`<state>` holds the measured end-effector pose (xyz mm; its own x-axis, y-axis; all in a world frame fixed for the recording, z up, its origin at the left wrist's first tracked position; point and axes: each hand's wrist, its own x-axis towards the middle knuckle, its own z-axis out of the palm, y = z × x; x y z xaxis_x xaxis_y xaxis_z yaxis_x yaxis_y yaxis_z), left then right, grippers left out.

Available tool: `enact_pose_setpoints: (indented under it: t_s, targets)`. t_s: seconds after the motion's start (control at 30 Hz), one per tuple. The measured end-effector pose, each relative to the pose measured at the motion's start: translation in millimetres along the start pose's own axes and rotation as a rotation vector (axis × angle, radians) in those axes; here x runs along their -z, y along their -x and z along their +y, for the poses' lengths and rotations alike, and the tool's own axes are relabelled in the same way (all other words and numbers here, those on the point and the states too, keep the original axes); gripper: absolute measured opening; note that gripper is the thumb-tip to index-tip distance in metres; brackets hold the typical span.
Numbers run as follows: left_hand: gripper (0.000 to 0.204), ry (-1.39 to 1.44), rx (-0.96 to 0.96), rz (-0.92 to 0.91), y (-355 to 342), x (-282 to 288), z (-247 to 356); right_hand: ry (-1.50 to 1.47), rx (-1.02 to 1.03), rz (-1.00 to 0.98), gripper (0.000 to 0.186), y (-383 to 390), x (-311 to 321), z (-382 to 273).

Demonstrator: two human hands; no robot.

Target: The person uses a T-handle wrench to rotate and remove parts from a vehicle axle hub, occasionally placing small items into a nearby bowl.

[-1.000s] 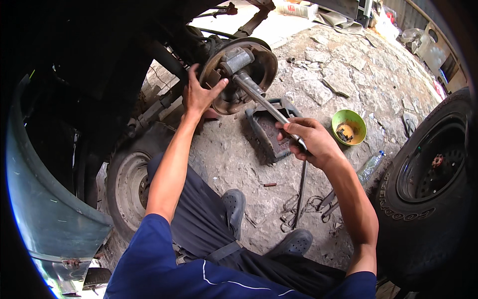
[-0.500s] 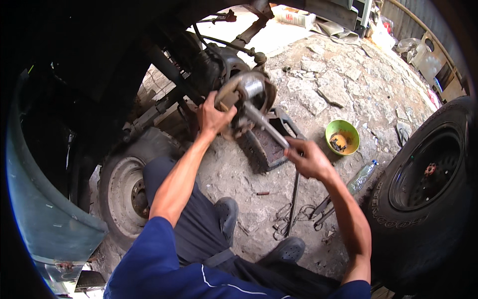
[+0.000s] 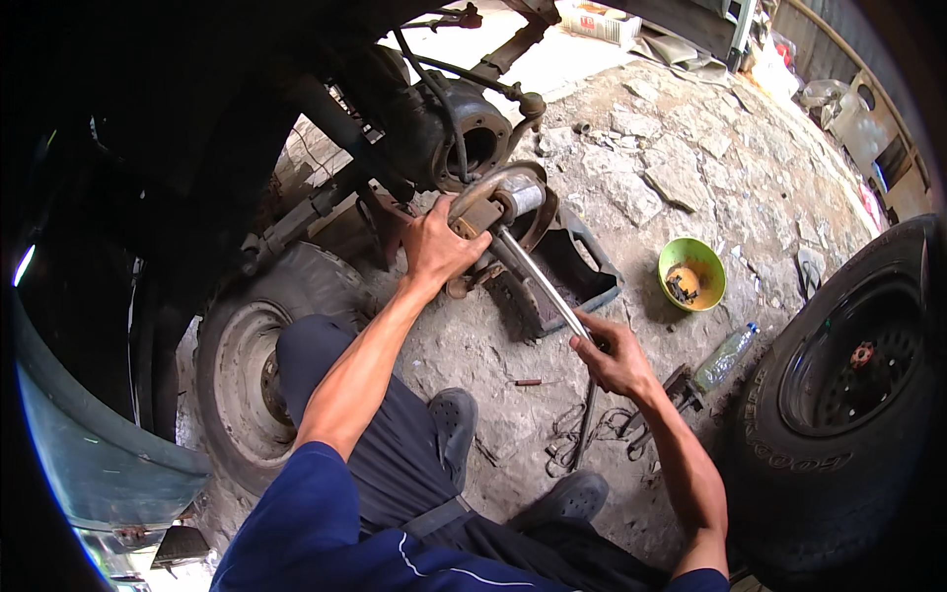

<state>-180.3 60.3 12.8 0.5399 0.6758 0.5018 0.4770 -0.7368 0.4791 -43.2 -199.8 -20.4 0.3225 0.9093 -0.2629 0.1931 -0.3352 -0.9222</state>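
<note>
My left hand [image 3: 441, 247] is closed round a rusty brake assembly [image 3: 480, 215], with a curved rim and a silver cylinder [image 3: 528, 200] beside the fingers. A long, shiny metal shaft [image 3: 541, 279] slants from this assembly towards me. Near its lower end my right hand [image 3: 617, 357] grips it, the fingers wrapped round. Just beyond the assembly is the round opening of a dark axle housing [image 3: 441, 128], apart from my hands. Where the shaft meets the assembly is partly hidden.
A dark metal tray [image 3: 582, 296] stands behind the shaft. On the stony ground are a green bowl [image 3: 717, 281] with dark bits, a plastic bottle [image 3: 725, 358] and tangled cable [image 3: 564, 441]. Tyres flank me: a pale-rimmed wheel [image 3: 232, 395] left, a large tyre [image 3: 764, 474] right.
The brake assembly and shaft have swung lower, so more of the housing's opening shows. My right hand has come down towards me with the shaft. Both hands keep their hold.
</note>
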Motion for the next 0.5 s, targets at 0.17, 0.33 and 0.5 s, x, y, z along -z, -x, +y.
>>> enact_pose_setpoints:
  t_s: [0.17, 0.33, 0.5]
  targets:
    - [0.052, -0.054, 0.010, -0.030, -1, 4, 0, 0.031, 0.058, 0.072, 0.051, -6, -16, 19]
    - [0.051, -0.122, -0.081, -0.019, -6, 4, -14, 0.039, 0.255, 0.190, 0.048, -19, -44, 53]
    - [0.051, -0.130, -0.135, -0.011, -8, 5, -19, 0.008, 0.076, 0.124, 0.043, 7, -60, 62]
